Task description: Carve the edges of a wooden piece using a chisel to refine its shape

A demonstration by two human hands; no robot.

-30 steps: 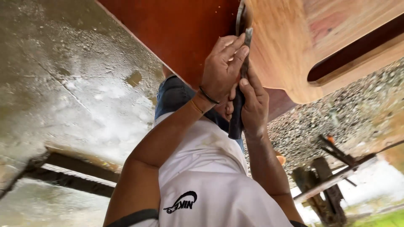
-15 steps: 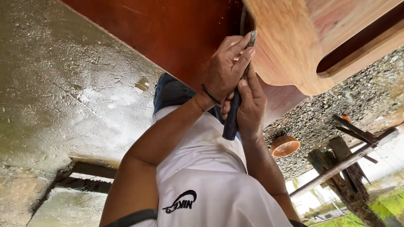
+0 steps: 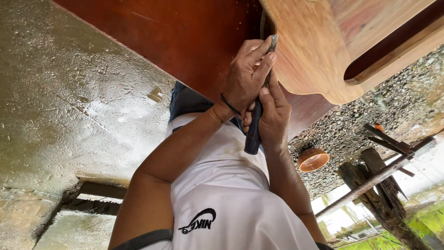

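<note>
Both hands, left [image 3: 247,81] and right [image 3: 274,115], gripped a chisel [image 3: 257,111] against a wooden panel [image 3: 314,51], above wet concrete [image 3: 69,106] and gravel [image 3: 393,106].

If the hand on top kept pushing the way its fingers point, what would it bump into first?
Probably the pale wooden panel: the left hand pinches the tool with its fingertips already beside the panel's curved edge, next to the dark red board. Depth is unclear.
</note>
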